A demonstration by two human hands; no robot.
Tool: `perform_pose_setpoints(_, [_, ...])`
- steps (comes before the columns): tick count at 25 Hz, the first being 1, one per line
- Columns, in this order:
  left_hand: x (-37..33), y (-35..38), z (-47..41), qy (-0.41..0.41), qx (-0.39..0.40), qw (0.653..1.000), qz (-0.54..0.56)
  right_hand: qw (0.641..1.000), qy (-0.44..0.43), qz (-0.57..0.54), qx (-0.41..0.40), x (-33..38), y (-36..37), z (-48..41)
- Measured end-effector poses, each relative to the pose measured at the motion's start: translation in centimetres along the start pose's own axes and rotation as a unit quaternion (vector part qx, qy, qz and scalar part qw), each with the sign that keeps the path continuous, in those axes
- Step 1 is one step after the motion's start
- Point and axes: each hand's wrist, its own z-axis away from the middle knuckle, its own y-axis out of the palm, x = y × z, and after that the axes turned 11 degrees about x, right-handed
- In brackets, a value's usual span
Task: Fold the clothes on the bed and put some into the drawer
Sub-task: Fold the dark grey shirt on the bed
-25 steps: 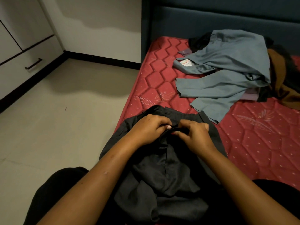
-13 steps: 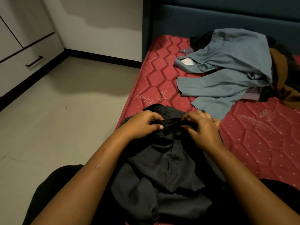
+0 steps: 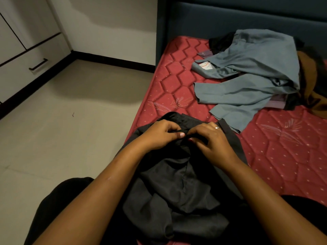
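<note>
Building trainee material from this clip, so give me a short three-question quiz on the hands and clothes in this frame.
1. True or false: the left hand and the right hand both pinch the dark garment.
2. Which lies topmost in the pile on the red mattress? A yellow towel; B grey-blue shirt; C white sheet.
3. Fill in: the drawer with the black handle is ____.
Key: 1 true; 2 B; 3 closed.

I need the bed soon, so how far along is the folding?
Nothing folded shows yet. In hand: the left hand and right hand pinch the top edge of the crumpled dark garment. Left: the grey-blue shirt and brown garment lie heaped on the mattress, and the drawer is shut.
</note>
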Motion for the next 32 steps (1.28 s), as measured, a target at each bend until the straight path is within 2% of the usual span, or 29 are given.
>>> perform_pose_setpoints(3, [-0.3,-0.1,0.0,-0.007,-0.009,0.999,-0.03,1.0,0.002,-0.001,-0.014,0.3,0.4,0.0])
perform_pose_setpoints(7, [-1.4,0.5,0.1,-0.012,-0.034,0.988,-0.149,0.999,0.021,-0.024,-0.023,0.5,0.8,-0.3])
perform_pose_setpoints(12, [-1.6,0.8,0.3,0.009,-0.029,0.966,-0.257,0.994,0.057,-0.087,0.039,0.1,-0.1,-0.5])
perform_pose_setpoints(18, [-1.6,0.8,0.5,0.05,-0.033,0.956,-0.288,0.991,0.096,-0.058,0.067,-0.7,-0.1,-0.4])
perform_pose_setpoints(21, [-1.7,0.5,0.4,0.042,-0.037,0.953,-0.297,0.991,0.099,-0.053,0.068,-0.7,-0.3,-0.5])
perform_pose_setpoints(27, [-2.1,-0.1,0.7,0.023,0.008,0.975,-0.221,0.99,0.122,-0.013,0.067,-0.9,-0.8,0.1])
perform_pose_setpoints(30, [-2.6,-0.9,1.5,0.037,-0.01,0.971,-0.236,0.971,0.164,0.076,0.155,-1.9,-0.6,0.2])
perform_pose_setpoints(32, [-2.5,-1.3,2.4,0.027,-0.031,0.963,-0.268,0.959,0.184,0.073,0.201,-2.9,-0.7,0.5])
